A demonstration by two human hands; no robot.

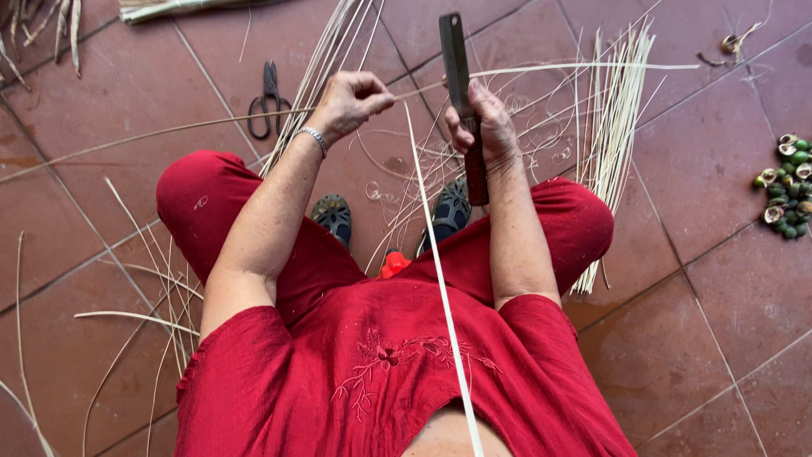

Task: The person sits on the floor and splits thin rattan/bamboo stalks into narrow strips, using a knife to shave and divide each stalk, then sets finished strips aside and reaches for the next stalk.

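Place: a home craft spot on the floor, likely a patio or workroom (cannot tell which).
Floor: large reddish-brown terracotta tiles [702, 178] with pale grout lines.
Materials: loose bundle of pale split cane strips [613, 127] and stray slivers across the tiles.
Tools: black scissors [269, 100] lying on the tiles.
Oddments: small heap of green and brown nut shells [787, 186] at the edge.

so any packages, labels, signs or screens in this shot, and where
None in view: no package, label, sign or screen.
What is there: the left hand pinches a thin pale strip, the right hand grips a dark knife, black scissors lie on the red tile floor, and a bundle of pale strips lies at right.
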